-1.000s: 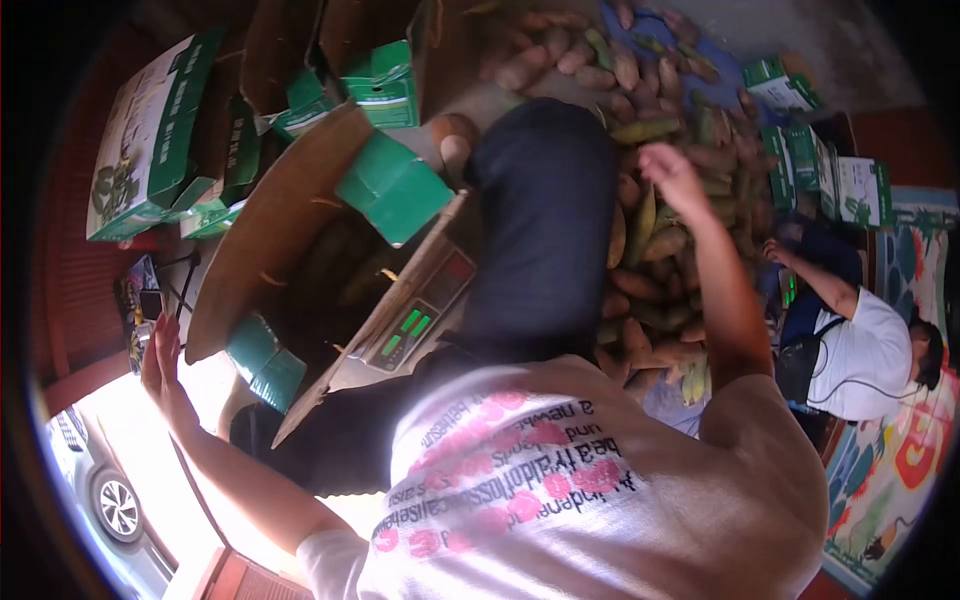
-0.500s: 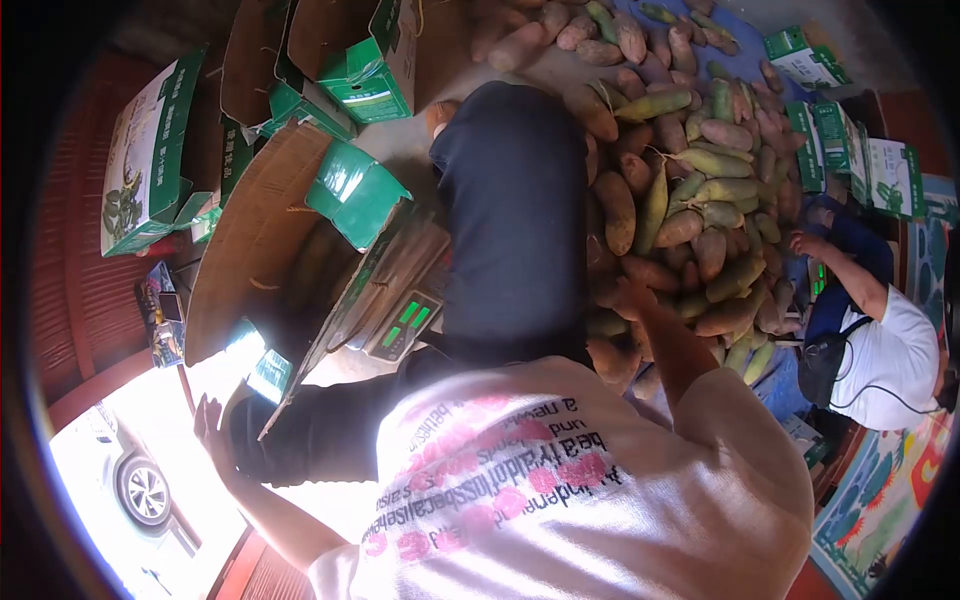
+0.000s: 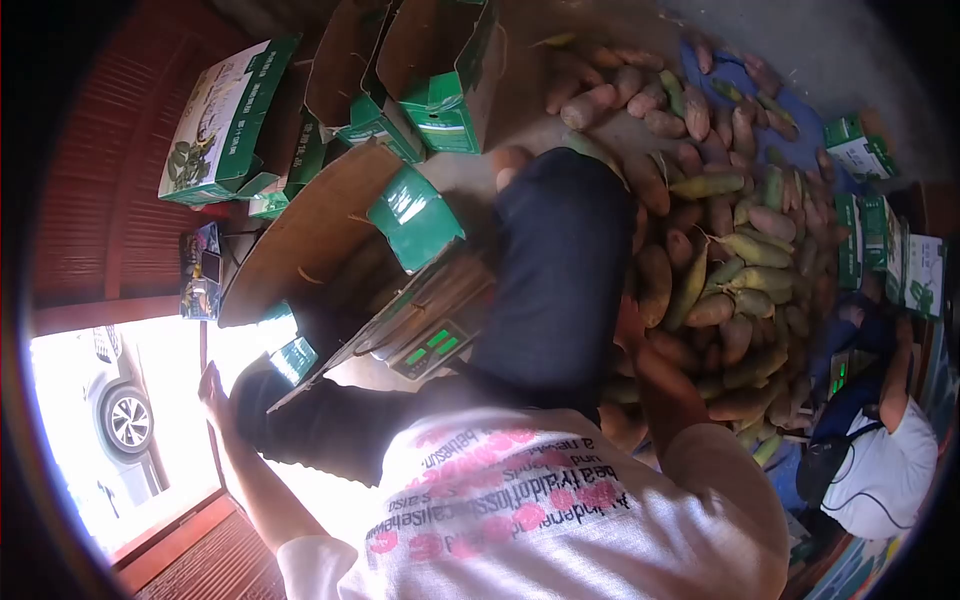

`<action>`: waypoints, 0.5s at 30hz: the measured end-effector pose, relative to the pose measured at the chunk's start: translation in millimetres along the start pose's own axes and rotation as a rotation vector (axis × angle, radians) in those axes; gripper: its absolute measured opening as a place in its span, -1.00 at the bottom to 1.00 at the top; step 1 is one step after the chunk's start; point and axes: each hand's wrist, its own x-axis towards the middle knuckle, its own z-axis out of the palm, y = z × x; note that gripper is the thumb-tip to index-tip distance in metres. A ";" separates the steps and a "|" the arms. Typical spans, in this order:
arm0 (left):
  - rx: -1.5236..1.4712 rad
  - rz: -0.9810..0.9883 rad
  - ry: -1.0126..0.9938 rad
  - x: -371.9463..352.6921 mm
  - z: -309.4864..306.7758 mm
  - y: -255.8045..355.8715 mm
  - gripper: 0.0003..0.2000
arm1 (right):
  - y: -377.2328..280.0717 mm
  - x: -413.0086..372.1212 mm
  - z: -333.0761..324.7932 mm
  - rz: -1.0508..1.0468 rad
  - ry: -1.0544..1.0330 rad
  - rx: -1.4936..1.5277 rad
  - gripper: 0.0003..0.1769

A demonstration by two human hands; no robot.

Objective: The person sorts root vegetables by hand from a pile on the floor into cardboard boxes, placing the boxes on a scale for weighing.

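My left hand (image 3: 212, 398) is out at the left beside my knee, in strong light, with its fingers stretched out and nothing visible in them. My right hand (image 3: 630, 325) reaches down between my thigh and a heap of long, radish-like vegetables (image 3: 757, 278), some green and some reddish brown. Its fingers are in dark shadow, and I cannot tell whether they grip anything. In front of my left leg, a large open cardboard box (image 3: 290, 232) with a green flap (image 3: 415, 217) stands tilted. Next to it is a scale (image 3: 433, 350) with a lit green display.
Open green cartons (image 3: 437, 110) and a white-and-green box (image 3: 222, 125) stand at the upper left. At the right, a co-worker in a white shirt (image 3: 885, 470) sits by more green boxes (image 3: 868, 240). A blue sheet (image 3: 715, 75) lies under part of the heap.
The whole view has swung, so boxes and vegetables appear further right and lower. My right hand is now closer against my thigh and in deeper shadow. My left hand stays by the knee.
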 end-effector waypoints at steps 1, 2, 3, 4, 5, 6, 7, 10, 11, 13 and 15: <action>-0.015 0.008 0.007 0.3 3.9 -4.9 -0.66 | -3.7 6.7 -7.3 -0.006 -0.037 0.049 -0.21; -0.064 -0.022 0.016 0.0 10.8 -11.6 -0.68 | -6.2 11.8 -11.4 -0.022 -0.062 0.084 -0.21; -0.100 -0.056 0.041 0.0 13.0 -16.8 -0.69 | -4.2 12.9 -14.3 -0.026 -0.063 0.093 -0.21; -0.130 -0.089 0.086 0.8 4.4 -18.0 -0.70 | -5.3 19.8 -14.9 -0.044 -0.076 0.103 -0.22; -0.050 -0.085 0.134 -3.0 5.1 -6.8 -0.73 | -2.5 23.5 -15.0 -0.047 -0.050 0.067 -0.22; -0.091 -0.106 0.032 3.1 -1.2 -26.0 -0.65 | -1.3 27.8 -16.7 -0.058 -0.036 0.045 -0.22; -0.096 -0.079 0.037 -0.3 -0.3 -18.0 -0.68 | -0.5 30.5 -17.9 -0.068 -0.023 0.021 -0.22; 0.060 0.005 0.100 -19.2 8.0 35.0 -0.70 | 4.1 40.8 -21.8 -0.081 -0.001 -0.049 -0.23; 0.051 0.000 0.111 -21.7 9.0 40.5 -0.70 | 5.6 43.9 -22.5 -0.085 0.004 -0.067 -0.23; 0.048 0.039 0.117 -16.5 10.5 16.7 -0.73 | 8.4 54.6 -28.7 -0.102 0.010 -0.096 -0.23; 0.044 -0.019 0.173 -26.7 8.5 39.1 -0.74 | 9.4 75.1 -23.4 -0.114 -0.011 -0.112 -0.24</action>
